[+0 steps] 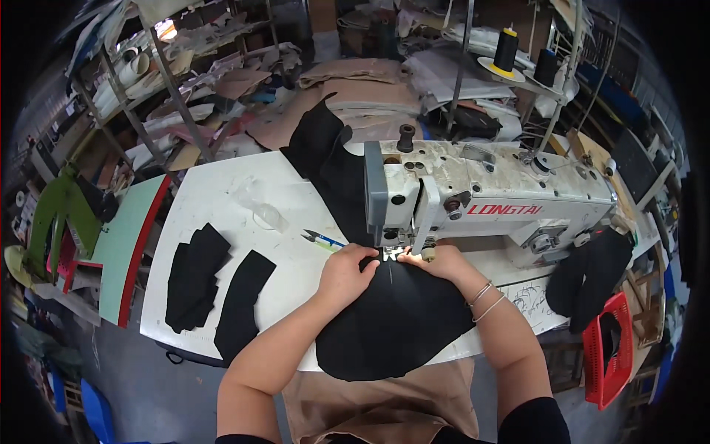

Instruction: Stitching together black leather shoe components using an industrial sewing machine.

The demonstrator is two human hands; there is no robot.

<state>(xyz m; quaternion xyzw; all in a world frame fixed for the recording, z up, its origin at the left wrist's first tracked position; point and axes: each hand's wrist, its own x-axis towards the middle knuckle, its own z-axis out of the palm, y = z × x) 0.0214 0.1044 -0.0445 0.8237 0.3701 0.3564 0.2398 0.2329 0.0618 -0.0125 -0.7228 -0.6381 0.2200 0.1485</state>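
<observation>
A large black fabric piece (392,325) lies under the needle of a white sewing machine (473,192) and hangs over the table's front edge. Just left of the presser foot (392,253), my left hand (346,275) holds the fabric down, thumb and forefinger curled toward each other. My right hand (438,263) grips the same fabric on the other side, its fingertips partly hidden by the machine head. More black fabric (325,163) stretches out behind the needle. Thread snips (323,240) with a blue and green handle lie beside my left hand.
Cut black pieces (196,277) and a curved black strip (244,303) lie on the white table (166,296) at left. Clear plastic (259,203) sits behind them. Thread cones (506,52) stand at back right. A red basket (610,351) is at far right, below hanging black cloth.
</observation>
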